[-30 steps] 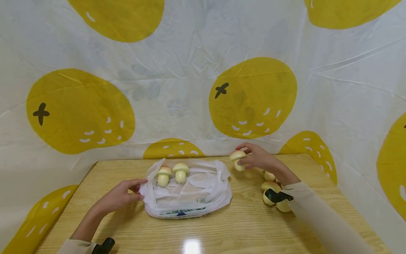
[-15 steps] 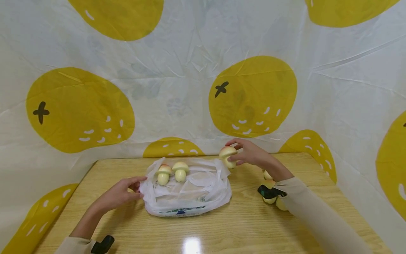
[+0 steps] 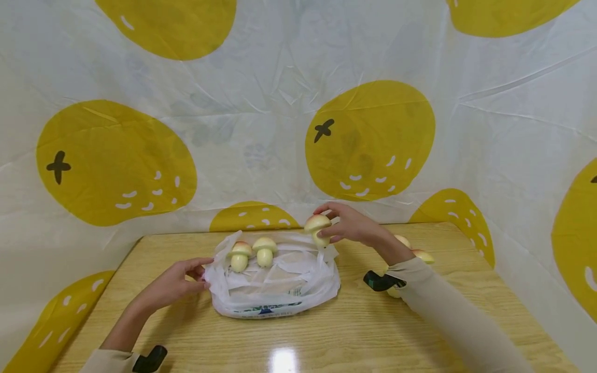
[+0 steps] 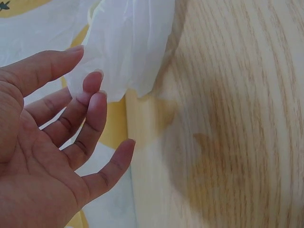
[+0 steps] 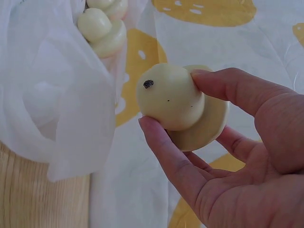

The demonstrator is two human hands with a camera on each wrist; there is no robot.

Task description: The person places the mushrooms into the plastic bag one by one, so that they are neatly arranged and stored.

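A toy mushroom [image 3: 317,227] with a pale stem and reddish-tinged cap is held in the fingers of my right hand [image 3: 350,224], above the right rim of a white plastic bag [image 3: 268,311]. The right wrist view shows thumb and fingers round the mushroom [image 5: 171,97], its stem end facing the camera. Two similar mushrooms, one [image 3: 240,255] beside another [image 3: 264,252], lie in the bag toward its left. At the bag's left edge is my left hand [image 3: 174,282], fingers loosely bent. In the left wrist view its fingertips [image 4: 97,102] lie against the hanging plastic [image 4: 128,47].
More mushrooms [image 3: 423,255] sit on the wooden table [image 3: 210,342] at the right, partly hidden by the right forearm and its black wrist strap [image 3: 380,281]. A white curtain [image 3: 261,129] printed with yellow fruit encloses the table's back and sides.
My right hand has moved left with the mushroom, from beside the bag to over its right rim. The left hand and the bag have stayed nearly still.
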